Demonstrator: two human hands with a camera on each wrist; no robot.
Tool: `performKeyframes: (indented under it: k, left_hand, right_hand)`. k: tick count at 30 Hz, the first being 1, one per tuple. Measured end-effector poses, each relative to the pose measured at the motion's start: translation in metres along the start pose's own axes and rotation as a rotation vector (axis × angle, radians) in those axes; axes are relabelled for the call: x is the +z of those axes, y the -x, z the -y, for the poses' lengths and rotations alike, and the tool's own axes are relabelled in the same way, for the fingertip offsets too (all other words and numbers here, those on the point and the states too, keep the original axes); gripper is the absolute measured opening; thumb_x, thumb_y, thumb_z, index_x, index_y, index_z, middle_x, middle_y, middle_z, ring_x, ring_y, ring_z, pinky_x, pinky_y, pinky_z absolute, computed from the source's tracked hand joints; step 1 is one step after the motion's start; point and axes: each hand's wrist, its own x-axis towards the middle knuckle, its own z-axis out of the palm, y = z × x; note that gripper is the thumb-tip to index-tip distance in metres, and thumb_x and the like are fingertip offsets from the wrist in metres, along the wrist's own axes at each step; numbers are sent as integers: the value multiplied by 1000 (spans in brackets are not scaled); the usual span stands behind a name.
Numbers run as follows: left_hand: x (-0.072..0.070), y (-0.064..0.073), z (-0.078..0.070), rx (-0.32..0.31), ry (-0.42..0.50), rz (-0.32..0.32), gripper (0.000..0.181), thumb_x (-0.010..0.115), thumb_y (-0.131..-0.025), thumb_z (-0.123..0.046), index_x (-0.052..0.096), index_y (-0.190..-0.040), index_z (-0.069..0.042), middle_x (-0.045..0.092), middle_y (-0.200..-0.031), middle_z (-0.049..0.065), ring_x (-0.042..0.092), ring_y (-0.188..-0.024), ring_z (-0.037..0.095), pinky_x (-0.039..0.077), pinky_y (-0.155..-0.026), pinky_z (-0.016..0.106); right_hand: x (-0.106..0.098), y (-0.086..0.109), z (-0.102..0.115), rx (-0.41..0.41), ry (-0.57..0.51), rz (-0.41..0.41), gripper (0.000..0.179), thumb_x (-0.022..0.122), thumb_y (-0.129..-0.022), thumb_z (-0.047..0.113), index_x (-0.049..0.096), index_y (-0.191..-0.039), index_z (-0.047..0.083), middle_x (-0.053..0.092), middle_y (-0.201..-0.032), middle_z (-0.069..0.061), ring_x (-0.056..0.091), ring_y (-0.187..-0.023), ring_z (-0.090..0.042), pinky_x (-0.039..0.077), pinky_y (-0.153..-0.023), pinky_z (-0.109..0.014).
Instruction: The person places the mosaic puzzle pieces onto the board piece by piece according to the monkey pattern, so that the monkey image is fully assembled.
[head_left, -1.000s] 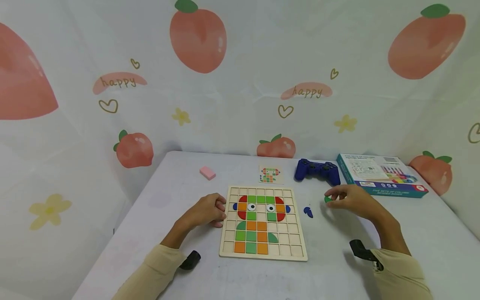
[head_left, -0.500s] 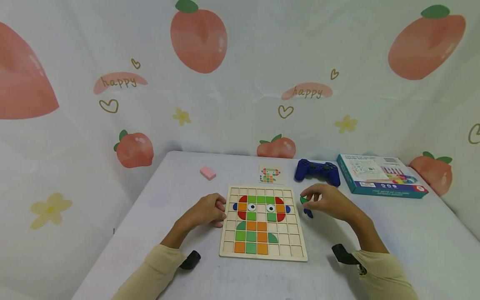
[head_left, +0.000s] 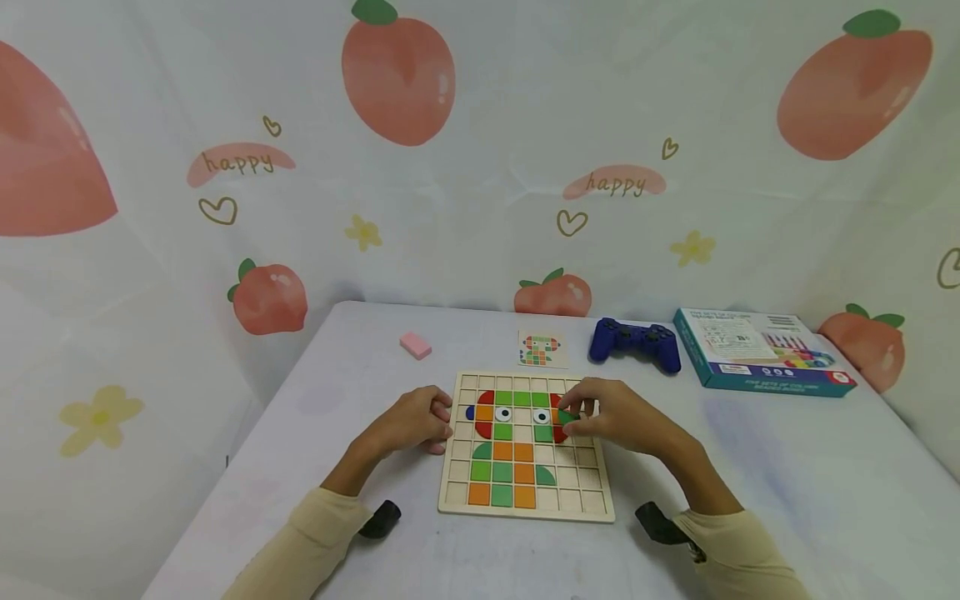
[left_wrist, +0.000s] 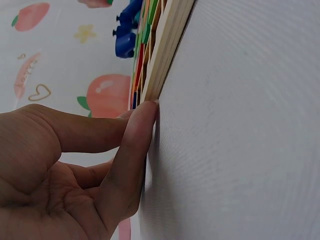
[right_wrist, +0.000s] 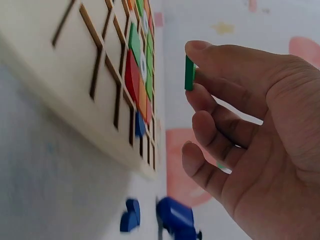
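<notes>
The wooden grid board (head_left: 457,492) lies flat, with red, orange, green and blue pieces and two eye tiles set in its squares. My left hand (head_left: 411,421) holds the board's left edge, its fingertips against the side in the left wrist view. Thumb and forefinger of my right hand (head_left: 618,412) pinch a green piece (right_wrist: 189,72) with a rounded side. This piece is raised above the right part of the board, apart from it in the right wrist view. Two small blue pieces (right_wrist: 131,216) lie on the table beside the board, hidden by my right hand in the head view.
Behind the board lies a pattern card (head_left: 542,350). A blue game controller (head_left: 634,343) and a flat box (head_left: 765,350) are at the back right. A pink block (head_left: 416,346) sits at the back left. A printed cloth (head_left: 465,208) hangs behind the table.
My right hand has moved left with the green piece, from the table right of the board to over its right side. The left hand stays at the board's edge.
</notes>
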Motion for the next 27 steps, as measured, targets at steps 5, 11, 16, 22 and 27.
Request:
performKeyframes:
  k: [5, 11, 16, 22, 27]
  left_hand:
    - [1, 0, 0, -2, 7, -5, 43, 73, -92, 2, 59, -133, 6, 61, -106, 12, 64, -76, 18, 65, -71, 29]
    - [1, 0, -1, 1, 2, -5, 43, 73, -92, 1, 59, -133, 6, 61, -106, 12, 64, -76, 18, 65, -71, 28]
    - [0, 0, -1, -6, -3, -4, 43, 73, -93, 1, 59, -133, 5, 61, -107, 12, 64, -76, 18, 65, -71, 28]
    - [0, 0, -2, -3, 3, 3, 43, 72, -93, 2, 58, -134, 6, 61, -107, 12, 65, -76, 18, 65, -70, 29]
    - [-1, -1, 0, 1, 8, 7, 43, 72, -93, 2, 58, -133, 6, 61, -107, 12, 65, -75, 18, 65, -71, 28]
  right_hand:
    - [11, -3, 8, -57, -11, 34, 26, 85, -90, 21, 78, -113, 11, 64, -94, 3, 58, -90, -19, 49, -74, -25]
    - [24, -8, 23, -71, 12, 94, 24, 82, -93, 20, 77, -114, 11, 65, -98, 5, 58, -93, -19, 52, -79, -26]
    - [37, -14, 33, -105, 7, 138, 22, 81, -93, 20, 78, -114, 12, 69, -102, 7, 59, -94, -16, 55, -82, -28]
    - [51, -18, 45, -120, 1, 197, 21, 81, -94, 24, 79, -114, 15, 66, -100, 8, 57, -95, -15, 53, -83, -29]
    - [62, -21, 58, -130, 14, 235, 21, 82, -93, 26, 80, -113, 19, 66, -103, 13, 56, -97, -12, 53, -87, -27]
